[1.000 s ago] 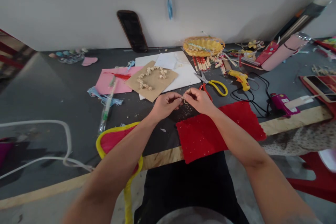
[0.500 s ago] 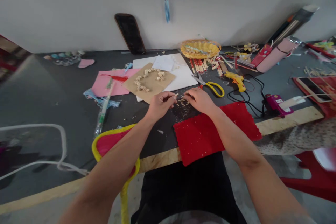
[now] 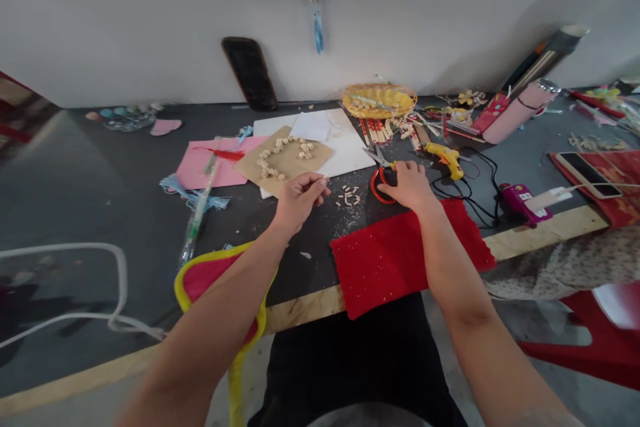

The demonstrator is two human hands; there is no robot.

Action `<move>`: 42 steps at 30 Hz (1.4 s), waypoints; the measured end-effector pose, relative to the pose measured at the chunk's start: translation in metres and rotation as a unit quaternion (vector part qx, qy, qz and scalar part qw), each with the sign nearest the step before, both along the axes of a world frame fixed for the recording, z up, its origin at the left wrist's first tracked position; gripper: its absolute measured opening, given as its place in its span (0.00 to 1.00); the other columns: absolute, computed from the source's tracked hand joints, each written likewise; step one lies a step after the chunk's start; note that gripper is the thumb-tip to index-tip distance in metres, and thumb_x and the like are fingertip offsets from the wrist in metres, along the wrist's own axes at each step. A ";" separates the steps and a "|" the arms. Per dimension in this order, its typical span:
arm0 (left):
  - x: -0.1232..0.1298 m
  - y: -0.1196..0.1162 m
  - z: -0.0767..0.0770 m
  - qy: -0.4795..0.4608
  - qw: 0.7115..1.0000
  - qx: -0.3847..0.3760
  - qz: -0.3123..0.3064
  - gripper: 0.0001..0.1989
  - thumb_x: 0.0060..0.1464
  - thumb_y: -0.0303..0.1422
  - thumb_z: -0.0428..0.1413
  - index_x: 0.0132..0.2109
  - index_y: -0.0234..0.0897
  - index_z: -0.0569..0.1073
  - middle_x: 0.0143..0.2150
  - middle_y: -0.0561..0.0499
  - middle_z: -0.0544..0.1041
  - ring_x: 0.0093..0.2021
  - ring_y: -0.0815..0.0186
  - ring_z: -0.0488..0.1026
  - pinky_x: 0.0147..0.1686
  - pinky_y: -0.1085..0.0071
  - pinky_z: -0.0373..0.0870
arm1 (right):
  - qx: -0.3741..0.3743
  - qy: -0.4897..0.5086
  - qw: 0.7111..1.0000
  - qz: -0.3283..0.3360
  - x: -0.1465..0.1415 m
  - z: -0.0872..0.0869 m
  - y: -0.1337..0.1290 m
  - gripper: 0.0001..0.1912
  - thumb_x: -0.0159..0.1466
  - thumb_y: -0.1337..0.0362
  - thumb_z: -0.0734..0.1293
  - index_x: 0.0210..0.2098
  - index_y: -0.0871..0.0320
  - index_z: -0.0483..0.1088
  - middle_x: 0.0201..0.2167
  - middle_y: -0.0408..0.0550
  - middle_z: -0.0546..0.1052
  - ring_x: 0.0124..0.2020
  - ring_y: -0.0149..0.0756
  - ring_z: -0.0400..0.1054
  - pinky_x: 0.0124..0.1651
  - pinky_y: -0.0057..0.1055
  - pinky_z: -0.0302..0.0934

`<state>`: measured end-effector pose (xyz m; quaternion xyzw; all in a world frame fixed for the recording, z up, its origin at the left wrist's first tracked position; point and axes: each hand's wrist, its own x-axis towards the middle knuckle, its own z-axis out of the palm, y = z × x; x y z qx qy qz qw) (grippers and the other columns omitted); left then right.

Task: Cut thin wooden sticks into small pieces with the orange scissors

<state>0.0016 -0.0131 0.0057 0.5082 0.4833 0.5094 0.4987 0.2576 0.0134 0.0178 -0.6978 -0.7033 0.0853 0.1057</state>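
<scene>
Head view: work surface with two bare hands, contents listed by size.

One dark tabletop (image 3: 130, 193), pale-edged, spanning the frame from left to right. One red cloth (image 3: 380, 260), scallop-edged and flecked with pale crumbs, lower centre, lying partly beneath the right forearm. One white board (image 3: 350, 155), centre of the frame, partly covered by a brown paper sheet (image 3: 295, 163) set at an angle. One pink sheet (image 3: 197, 170), left of centre, overlapped by the brown one. One oval yellow basket (image 3: 380, 115), upper centre-right. One pink flask (image 3: 517, 113), tilted, upper right.

Left hand (image 3: 301, 195), centre of the frame: thumb and forefinger pinched together, with a pale bit (image 3: 325, 180) at their tips, too small to identify. Right hand (image 3: 411, 183), right of centre: fingers bent over the handles of the scissors (image 3: 382, 160), touching them; whether the grip is closed cannot be told. Scissors lie right of centre, blades towards the white board, red loop showing, other handle largely hidden.

One yellow glue gun (image 3: 447, 159), just beyond the right hand. Knobbly cream clusters (image 3: 269, 171), curved row on the brown sheet. Short pale pieces (image 3: 349, 199), loosely scattered on the tabletop between the hands.
</scene>
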 end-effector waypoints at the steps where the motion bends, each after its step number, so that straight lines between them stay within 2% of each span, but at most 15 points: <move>1: 0.000 0.000 0.000 -0.004 1.000 -0.003 0.002 0.11 0.49 0.39 0.61 0.35 0.34 0.76 0.25 0.52 0.75 0.20 0.76 0.64 0.20 0.79 0.60 | 0.001 -0.007 1.000 -0.005 0.000 -0.001 0.001 0.31 0.55 0.48 0.70 0.50 0.62 0.64 0.50 0.67 0.68 0.53 0.62 0.60 0.48 0.52 0.60; 3: 0.000 0.001 -0.001 -0.009 1.000 -0.006 0.001 0.12 0.49 0.39 0.61 0.35 0.34 0.77 0.24 0.52 0.75 0.19 0.76 0.64 0.19 0.78 0.60 | 0.010 -0.015 1.000 -0.012 0.001 -0.002 0.003 0.28 0.56 0.51 0.69 0.49 0.63 0.63 0.46 0.65 0.71 0.50 0.59 0.64 0.48 0.51 0.60; 7: 0.001 0.000 0.000 -0.013 1.000 -0.012 -0.001 0.12 0.49 0.40 0.62 0.34 0.33 0.76 0.25 0.52 0.75 0.19 0.76 0.64 0.19 0.78 0.59 | 0.020 -0.001 0.999 -0.032 0.004 -0.001 0.008 0.18 0.57 0.61 0.67 0.46 0.60 0.63 0.39 0.59 0.74 0.42 0.51 0.70 0.44 0.43 0.61; 11: 0.001 0.000 0.002 -0.040 0.999 -0.026 0.004 0.14 0.46 0.40 0.63 0.33 0.33 0.76 0.24 0.53 0.75 0.19 0.77 0.63 0.19 0.78 0.59 | 0.025 0.037 0.997 -0.056 0.010 0.004 0.007 0.19 0.55 0.60 0.69 0.45 0.58 0.63 0.38 0.56 0.75 0.40 0.49 0.71 0.42 0.40 0.61; 14: 0.001 0.001 0.003 -0.077 0.996 -0.042 0.001 0.15 0.45 0.41 0.65 0.34 0.33 0.76 0.24 0.53 0.75 0.18 0.77 0.63 0.18 0.78 0.58 | 0.063 0.122 0.988 -0.069 0.014 0.007 0.008 0.20 0.55 0.56 0.69 0.44 0.56 0.63 0.38 0.52 0.75 0.37 0.45 0.71 0.41 0.40 0.62; 16: 0.001 0.000 0.005 -0.106 0.993 -0.052 -0.004 0.16 0.44 0.41 0.65 0.34 0.34 0.75 0.24 0.53 0.75 0.18 0.77 0.63 0.18 0.78 0.58 | 0.116 0.215 0.968 -0.064 0.012 0.007 0.011 0.20 0.58 0.53 0.66 0.46 0.55 0.62 0.41 0.52 0.74 0.36 0.41 0.70 0.39 0.39 0.64; 18: 0.001 0.000 0.005 -0.131 0.990 -0.058 -0.009 0.16 0.43 0.41 0.66 0.34 0.34 0.75 0.24 0.54 0.75 0.19 0.77 0.63 0.18 0.78 0.58 | 0.168 0.314 0.934 -0.038 0.004 0.006 0.013 0.23 0.62 0.51 0.62 0.52 0.55 0.58 0.46 0.55 0.72 0.38 0.39 0.70 0.39 0.38 0.66; 21: 0.000 -0.001 0.006 -0.154 0.986 -0.060 -0.009 0.15 0.43 0.40 0.67 0.34 0.34 0.76 0.24 0.54 0.75 0.19 0.77 0.64 0.19 0.79 0.59 | 0.167 0.400 0.900 0.057 -0.017 0.004 0.007 0.33 0.64 0.48 0.59 0.63 0.52 0.46 0.49 0.54 0.70 0.42 0.38 0.70 0.42 0.38 0.67; 23: 0.000 -0.001 0.005 -0.166 0.984 -0.058 -0.003 0.15 0.42 0.40 0.67 0.34 0.34 0.76 0.24 0.54 0.75 0.19 0.77 0.64 0.19 0.79 0.60 | 0.145 0.386 0.902 0.129 -0.030 0.005 -0.003 0.42 0.62 0.45 0.63 0.67 0.50 0.40 0.52 0.55 0.68 0.44 0.40 0.69 0.43 0.40 0.68; 25: -0.001 0.000 0.004 -0.178 0.982 -0.055 0.005 0.15 0.42 0.40 0.67 0.34 0.35 0.76 0.24 0.54 0.75 0.20 0.77 0.64 0.20 0.79 0.60 | 0.130 0.317 0.918 0.198 -0.040 0.007 -0.014 0.50 0.57 0.44 0.68 0.68 0.52 0.41 0.57 0.58 0.64 0.52 0.47 0.65 0.48 0.43 0.66; 27: -0.003 0.002 0.002 -0.188 0.981 -0.051 0.009 0.14 0.43 0.39 0.67 0.32 0.35 0.75 0.24 0.54 0.75 0.20 0.77 0.64 0.20 0.78 0.61 | 0.118 0.246 0.927 0.259 -0.046 0.009 -0.022 0.52 0.54 0.44 0.71 0.68 0.54 0.45 0.57 0.59 0.63 0.58 0.51 0.60 0.56 0.46 0.62; 29: -0.004 0.003 0.002 -0.199 0.979 -0.046 0.013 0.12 0.44 0.38 0.66 0.30 0.35 0.73 0.24 0.54 0.74 0.20 0.77 0.64 0.21 0.79 0.62 | 0.117 0.194 0.929 0.291 -0.049 0.010 -0.026 0.51 0.53 0.45 0.72 0.68 0.54 0.48 0.56 0.60 0.63 0.61 0.53 0.57 0.61 0.48 0.57; 34: -0.003 0.005 0.002 -0.221 0.974 -0.051 0.021 0.11 0.41 0.33 0.67 0.32 0.35 0.74 0.23 0.54 0.74 0.21 0.76 0.66 0.20 0.80 0.61 | 0.109 0.146 0.933 0.311 -0.052 0.004 -0.025 0.49 0.53 0.43 0.72 0.67 0.52 0.51 0.56 0.59 0.63 0.60 0.53 0.56 0.63 0.50 0.54; 42: -0.001 0.002 -0.001 -0.152 0.987 -0.038 0.022 0.16 0.40 0.38 0.68 0.33 0.33 0.76 0.23 0.52 0.76 0.20 0.75 0.67 0.20 0.78 0.62 | 0.113 0.134 0.933 0.314 -0.054 0.000 -0.025 0.48 0.54 0.42 0.71 0.66 0.56 0.54 0.55 0.59 0.64 0.58 0.52 0.57 0.62 0.48 0.55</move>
